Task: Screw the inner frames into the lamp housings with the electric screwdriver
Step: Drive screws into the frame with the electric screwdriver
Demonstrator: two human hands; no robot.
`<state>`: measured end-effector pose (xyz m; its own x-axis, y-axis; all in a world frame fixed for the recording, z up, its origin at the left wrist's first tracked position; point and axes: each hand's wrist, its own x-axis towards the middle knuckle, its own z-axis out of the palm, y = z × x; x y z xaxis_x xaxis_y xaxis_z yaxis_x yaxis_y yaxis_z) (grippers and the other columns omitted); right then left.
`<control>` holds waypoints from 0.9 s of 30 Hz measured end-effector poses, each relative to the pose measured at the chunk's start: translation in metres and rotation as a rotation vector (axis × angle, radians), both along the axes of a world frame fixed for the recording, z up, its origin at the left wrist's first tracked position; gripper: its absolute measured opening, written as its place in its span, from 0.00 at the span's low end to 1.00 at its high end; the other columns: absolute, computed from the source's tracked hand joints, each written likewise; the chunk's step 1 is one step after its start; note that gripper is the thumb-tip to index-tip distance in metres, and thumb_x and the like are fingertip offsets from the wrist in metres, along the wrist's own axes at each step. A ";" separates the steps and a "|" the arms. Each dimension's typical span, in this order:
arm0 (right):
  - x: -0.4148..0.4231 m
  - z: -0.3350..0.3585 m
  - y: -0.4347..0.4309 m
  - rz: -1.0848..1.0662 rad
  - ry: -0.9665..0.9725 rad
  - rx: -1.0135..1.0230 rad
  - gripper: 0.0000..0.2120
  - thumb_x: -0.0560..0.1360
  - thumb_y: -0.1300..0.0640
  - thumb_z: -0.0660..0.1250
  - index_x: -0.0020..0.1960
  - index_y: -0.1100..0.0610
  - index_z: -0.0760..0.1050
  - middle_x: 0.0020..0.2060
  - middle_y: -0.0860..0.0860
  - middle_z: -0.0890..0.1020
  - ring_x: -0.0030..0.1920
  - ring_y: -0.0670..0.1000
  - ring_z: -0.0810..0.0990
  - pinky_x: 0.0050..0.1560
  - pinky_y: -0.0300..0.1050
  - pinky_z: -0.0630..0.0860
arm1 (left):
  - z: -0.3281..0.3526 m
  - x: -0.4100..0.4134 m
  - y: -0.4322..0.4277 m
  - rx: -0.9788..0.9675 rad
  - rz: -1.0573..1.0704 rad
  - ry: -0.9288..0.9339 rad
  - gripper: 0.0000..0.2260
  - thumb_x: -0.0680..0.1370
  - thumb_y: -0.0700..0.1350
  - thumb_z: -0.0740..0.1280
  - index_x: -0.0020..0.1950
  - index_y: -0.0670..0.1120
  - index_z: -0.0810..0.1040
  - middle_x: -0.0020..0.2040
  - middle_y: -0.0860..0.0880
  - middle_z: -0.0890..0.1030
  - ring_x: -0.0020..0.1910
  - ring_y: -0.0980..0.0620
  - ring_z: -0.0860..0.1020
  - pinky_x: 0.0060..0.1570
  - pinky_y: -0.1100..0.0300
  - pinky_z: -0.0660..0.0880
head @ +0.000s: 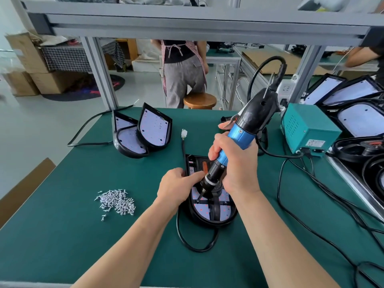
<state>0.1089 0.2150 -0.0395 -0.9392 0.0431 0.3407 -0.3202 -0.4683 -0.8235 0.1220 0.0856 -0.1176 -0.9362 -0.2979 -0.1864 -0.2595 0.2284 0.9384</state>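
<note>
A black lamp housing (209, 217) with a white LED board and black inner frame lies on the green mat (62, 235) in front of me. My right hand (234, 163) grips the blue-and-black electric screwdriver (241, 134), tilted, its bit touching the inner frame at the left side of the board. My left hand (176, 187) rests on the housing's left edge, its fingers against the screwdriver's black chuck. A pile of small silver screws (116, 201) lies to the left.
Two more lamp housings (143, 132) lean together at the back left. A teal power box (307, 129) stands at the right, with cables trailing across the mat. More housings (357, 109) are stacked at the far right. A person stands behind the bench by a wooden stool (199, 100).
</note>
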 end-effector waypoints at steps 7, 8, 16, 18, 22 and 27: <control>0.008 0.002 0.007 -0.069 -0.056 -0.101 0.10 0.71 0.64 0.70 0.45 0.52 0.74 0.27 0.52 0.73 0.27 0.52 0.73 0.30 0.43 0.73 | 0.003 0.001 -0.002 0.025 -0.061 -0.007 0.24 0.62 0.60 0.76 0.37 0.45 0.68 0.35 0.47 0.71 0.35 0.49 0.70 0.39 0.53 0.67; 0.010 0.006 0.007 -0.118 -0.044 -0.099 0.09 0.71 0.64 0.70 0.46 0.53 0.73 0.27 0.52 0.73 0.27 0.53 0.73 0.31 0.42 0.73 | 0.005 0.001 -0.002 0.030 -0.074 -0.008 0.23 0.62 0.60 0.76 0.38 0.45 0.70 0.35 0.47 0.73 0.36 0.49 0.72 0.39 0.53 0.68; 0.005 0.013 0.042 -0.220 -0.152 -0.328 0.08 0.75 0.65 0.69 0.50 0.58 0.72 0.31 0.49 0.74 0.28 0.49 0.73 0.33 0.42 0.74 | 0.013 0.008 -0.001 -0.039 -0.062 -0.022 0.34 0.57 0.67 0.72 0.44 0.38 0.78 0.43 0.42 0.85 0.43 0.40 0.83 0.50 0.41 0.80; 0.000 -0.002 0.055 -0.167 -0.295 -0.459 0.05 0.78 0.63 0.68 0.48 0.57 0.72 0.31 0.49 0.73 0.28 0.47 0.72 0.33 0.40 0.74 | 0.015 0.009 0.001 -0.043 -0.062 -0.020 0.36 0.57 0.68 0.71 0.47 0.38 0.79 0.46 0.42 0.86 0.46 0.40 0.84 0.54 0.40 0.79; -0.005 -0.037 0.072 -0.113 -0.508 -0.700 0.06 0.79 0.60 0.67 0.45 0.56 0.72 0.31 0.47 0.74 0.27 0.43 0.73 0.31 0.35 0.73 | 0.018 0.013 0.003 -0.077 -0.066 -0.013 0.36 0.58 0.70 0.69 0.46 0.38 0.79 0.46 0.42 0.86 0.44 0.43 0.84 0.54 0.42 0.79; -0.013 -0.059 0.080 -0.035 -0.541 -0.757 0.07 0.80 0.56 0.66 0.43 0.56 0.73 0.30 0.45 0.73 0.28 0.41 0.74 0.32 0.33 0.72 | 0.021 0.017 -0.001 -0.157 -0.010 0.002 0.30 0.66 0.74 0.63 0.42 0.46 0.75 0.37 0.53 0.76 0.36 0.52 0.74 0.37 0.55 0.72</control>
